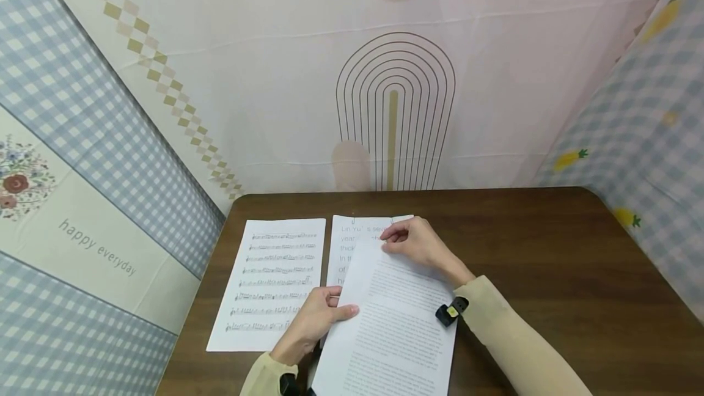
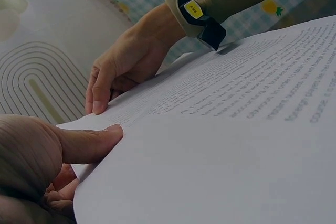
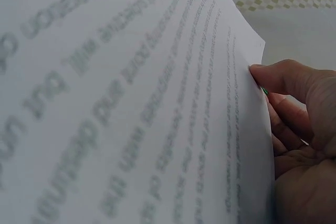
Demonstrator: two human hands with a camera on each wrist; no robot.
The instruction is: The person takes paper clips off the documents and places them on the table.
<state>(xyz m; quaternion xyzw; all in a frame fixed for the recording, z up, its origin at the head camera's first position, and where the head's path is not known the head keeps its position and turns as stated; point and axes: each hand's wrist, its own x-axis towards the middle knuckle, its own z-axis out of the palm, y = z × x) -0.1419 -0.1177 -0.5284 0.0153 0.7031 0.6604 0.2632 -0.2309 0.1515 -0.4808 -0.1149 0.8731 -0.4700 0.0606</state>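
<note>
A sheet of printed paper [image 1: 404, 329] is held at a tilt over the front middle of the table, dense text facing up. My left hand [image 1: 318, 318] grips its left edge, thumb [image 2: 97, 142] on top and fingers underneath. Near the top edge my right hand [image 1: 419, 244] pinches the same sheet between thumb and fingers. In the right wrist view, a tiny green bit [image 3: 264, 91] shows between that thumb and the fingers; its kind I cannot tell. Beneath lies a large-print page [image 1: 338, 255], mostly covered, with thin clips [image 1: 353, 221] at its top edge.
A page of sheet music [image 1: 275, 280] lies flat to the left, close beside the left hand. The brown wooden table [image 1: 550, 261] extends to the right. A patterned cloth [image 1: 286, 96] hangs behind its far edge, and checked cloths [image 1: 632, 157] hang at both sides.
</note>
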